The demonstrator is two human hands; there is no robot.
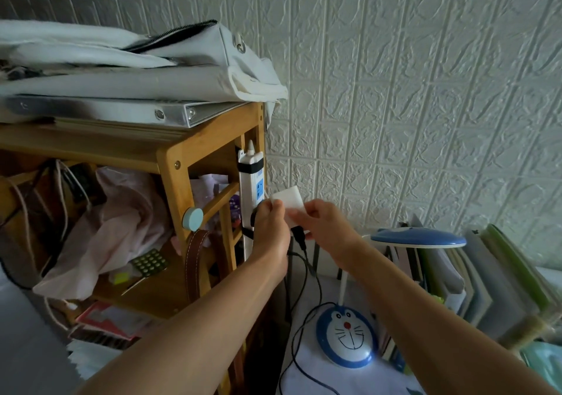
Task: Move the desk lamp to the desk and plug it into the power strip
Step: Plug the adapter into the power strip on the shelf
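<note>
Head view showed the desk lamp (346, 338) already set on the surface (307, 376), its round cartoon-faced base near the left edge, beside a row of books (474, 276), with the blue lamp head (418, 238) raised on a thin white neck. A black cord (299, 330) was seen trailing from the base up toward the power strip (251, 194), which was strapped upright to the post of a wooden shelf (170, 157). The left hand (270, 224) was held against the strip, fingers (267, 206) closed around something dark, probably a plug. The right hand (319, 221) was pinched on a white adapter block (287, 201) just beside the strip's blue sockets. Whether any prongs were seated could not be told. The lamp was judged light, rigid plastic, the cord limp; the adapter would best be gripped by its hard body, never by the cord.
</note>
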